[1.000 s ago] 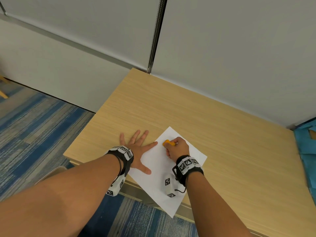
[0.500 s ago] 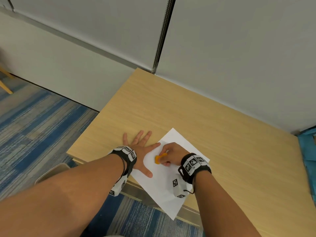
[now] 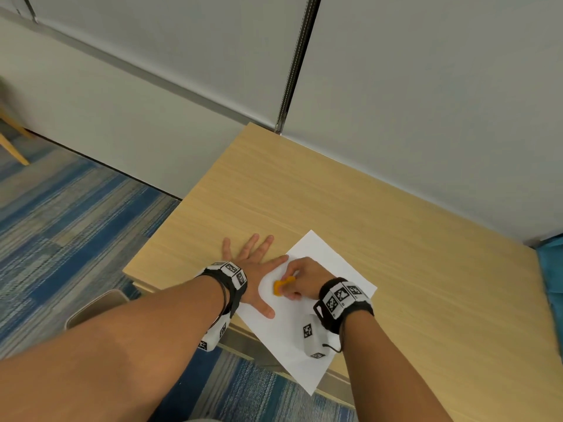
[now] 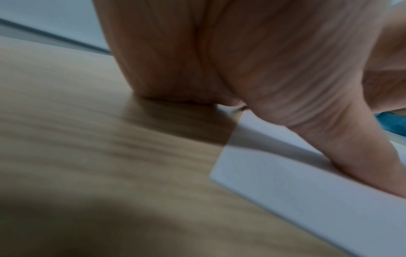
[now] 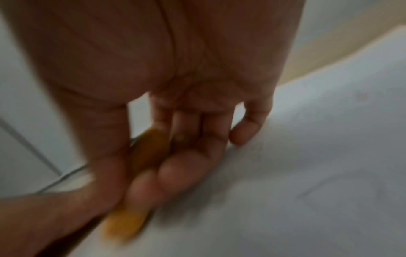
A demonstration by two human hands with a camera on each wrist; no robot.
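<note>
Two grey wall panels (image 3: 426,102) back the scene and meet at a metal seam above the far corner of the worktop. Blue and grey striped carpet (image 3: 61,223) covers the floor to the left.

Worktop (image 3: 335,193): light wood grain, set against the wall panels.

Sheet of paper (image 3: 280,333): white, lying flat near the front edge of the worktop and turned at an angle. Its near corner overhangs that edge. The right wrist view shows faint marks on it, too blurred to read.

Left hand (image 3: 256,275): palm down, fingers straight and spread apart. The forefinger and thumb lie on the left part of the sheet; the other three fingers rest on bare wood beside it. The left wrist view confirms the thumb pressing on the paper's edge. It holds nothing.

Right hand (image 3: 304,277): over the middle of the sheet, fingers curled in, clamped on the orange piece between thumb and fingertips.

Wristbands: a black band with black-and-white marker squares on each wrist, left (image 3: 233,272) and right (image 3: 342,295).

Orange piece (image 3: 281,286): small and elongated, kind not clear from these views. It slants from the right hand's grip toward the left hand, and its wider free end meets the paper between the left forefinger and thumb.
</note>
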